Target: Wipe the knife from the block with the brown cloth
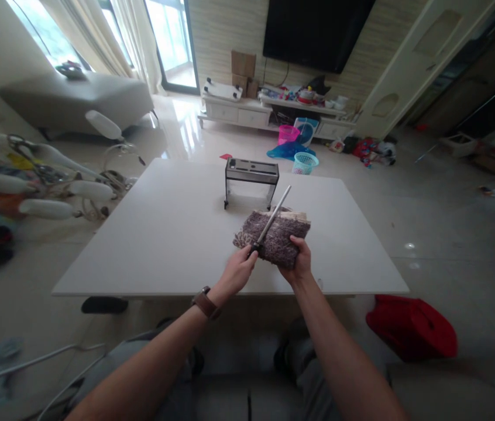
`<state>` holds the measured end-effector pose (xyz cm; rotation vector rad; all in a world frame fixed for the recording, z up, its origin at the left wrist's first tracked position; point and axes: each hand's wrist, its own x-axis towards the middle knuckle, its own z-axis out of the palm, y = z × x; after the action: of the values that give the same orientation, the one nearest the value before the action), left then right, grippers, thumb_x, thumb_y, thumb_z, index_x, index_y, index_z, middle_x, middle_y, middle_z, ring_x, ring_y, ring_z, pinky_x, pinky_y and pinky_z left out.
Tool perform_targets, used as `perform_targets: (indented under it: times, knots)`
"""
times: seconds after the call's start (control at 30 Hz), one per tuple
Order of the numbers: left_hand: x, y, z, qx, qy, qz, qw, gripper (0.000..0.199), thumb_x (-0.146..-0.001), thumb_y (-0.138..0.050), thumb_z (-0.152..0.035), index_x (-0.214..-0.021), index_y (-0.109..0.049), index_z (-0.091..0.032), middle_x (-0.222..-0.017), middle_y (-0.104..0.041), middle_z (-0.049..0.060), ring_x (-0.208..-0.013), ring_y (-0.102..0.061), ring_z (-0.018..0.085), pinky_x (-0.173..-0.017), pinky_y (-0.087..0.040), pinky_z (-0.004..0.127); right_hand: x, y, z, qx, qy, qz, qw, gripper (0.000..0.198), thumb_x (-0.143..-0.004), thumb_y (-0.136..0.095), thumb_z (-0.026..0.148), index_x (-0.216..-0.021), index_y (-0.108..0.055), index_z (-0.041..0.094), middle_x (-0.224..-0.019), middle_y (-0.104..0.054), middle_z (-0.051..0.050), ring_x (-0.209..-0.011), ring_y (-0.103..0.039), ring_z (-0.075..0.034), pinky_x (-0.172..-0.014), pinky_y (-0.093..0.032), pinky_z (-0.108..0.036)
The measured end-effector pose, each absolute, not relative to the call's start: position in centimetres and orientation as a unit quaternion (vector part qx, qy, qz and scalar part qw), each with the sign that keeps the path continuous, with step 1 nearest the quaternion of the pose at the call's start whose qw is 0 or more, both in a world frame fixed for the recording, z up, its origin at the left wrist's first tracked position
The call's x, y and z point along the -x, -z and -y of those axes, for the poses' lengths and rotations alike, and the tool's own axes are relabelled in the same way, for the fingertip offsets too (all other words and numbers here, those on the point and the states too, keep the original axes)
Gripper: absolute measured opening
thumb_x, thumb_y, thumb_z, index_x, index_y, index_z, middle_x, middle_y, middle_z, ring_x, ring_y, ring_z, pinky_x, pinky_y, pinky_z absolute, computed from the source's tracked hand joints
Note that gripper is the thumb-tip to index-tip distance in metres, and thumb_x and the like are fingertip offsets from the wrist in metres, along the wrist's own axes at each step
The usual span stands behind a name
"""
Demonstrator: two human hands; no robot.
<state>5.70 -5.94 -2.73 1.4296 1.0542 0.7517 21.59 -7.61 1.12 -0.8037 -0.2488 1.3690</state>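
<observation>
A seated person works at a white table (164, 234), a sharpening rod (272, 219) in one hand and a folded cloth (274, 237) in the other. The left hand (239, 272), a brown watch (205, 302) on its wrist, is clenched around the rod's dark handle; the steel shaft rises up and away from that grip, slanting to the right over the cloth. The right hand (301, 260) grasps the cloth's near right corner, thumb on top. The cloth, a mottled purplish pile with a paler layer showing at its far edge, lies on the table just beyond both grips, near the table's front edge. Straight past the rod's tip stands a metal holder (251, 175) with a slotted top, apart from the cloth.

Whether the shaft touches the cloth or passes just above it cannot be told from this view.

The likely trouble lies in the two grips working so close together: if the rod is drawn back through the cloth, the right thumb sits near the shaft's path and could be pinched or rubbed. A loose hold on the cloth's corner could let it bunch or slide toward the table's front edge. A sharp push forward could send the rod's tip into the holder and tip it.
</observation>
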Motion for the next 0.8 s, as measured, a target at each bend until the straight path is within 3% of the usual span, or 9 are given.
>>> perform_targets:
  times: [0.23, 0.43, 0.6, 0.8]
  knots:
    - [-6.3, 3.3, 4.7, -0.516, -0.304, -0.394, 0.697, 0.035, -0.089, -0.053, -0.051, -0.074, -0.039, -0.023, -0.052, -0.040, -0.009, -0.042, -0.031, 0.006, -0.043, -0.027, 0.021, -22.3, -1.6, 6.7, 0.362, -0.618, 0.104, 0.690, 0.036, -0.072, -0.069, 0.037, -0.106, -0.067, 0.023, -0.096, -0.078, -0.003, -0.104, -0.071, -0.028, -0.098, -0.057, -0.050]
    - [-6.3, 3.6, 4.0, -0.445, -0.288, -0.372, 0.762, 0.041, -0.083, -0.061, -0.055, -0.075, -0.038, -0.023, -0.048, -0.037, -0.010, -0.037, -0.026, 0.004, -0.037, -0.019, 0.018, -23.8, -1.4, 6.8, 0.324, -0.666, 0.108, 0.663, 0.042, -0.079, -0.058, 0.057, -0.103, -0.068, 0.024, -0.103, -0.076, -0.005, -0.109, -0.068, -0.029, -0.099, -0.055, -0.051]
    - [-6.3, 2.7, 4.2, -0.436, -0.285, -0.347, 0.780, 0.040, -0.085, -0.060, -0.056, -0.077, -0.039, -0.023, -0.048, -0.038, -0.010, -0.036, -0.024, 0.004, -0.036, -0.019, 0.017, -24.7, -0.4, 6.5, 0.370, -0.648, 0.141, 0.650, 0.012, -0.071, -0.068, 0.030, -0.080, -0.065, 0.023, -0.083, -0.075, -0.001, -0.091, -0.071, -0.023, -0.099, -0.055, -0.046]
    - [-6.6, 1.3, 5.0, -0.498, -0.280, -0.325, 0.753, 0.038, -0.090, -0.056, -0.052, -0.075, -0.037, -0.022, -0.050, -0.036, -0.010, -0.040, -0.027, 0.005, -0.040, -0.023, 0.018, -25.0, 1.0, 7.0, 0.437, -0.633, 0.185, 0.611, 0.028, -0.065, -0.084, 0.031, -0.087, -0.069, 0.024, -0.084, -0.077, 0.000, -0.092, -0.072, -0.024, -0.092, -0.059, -0.042]
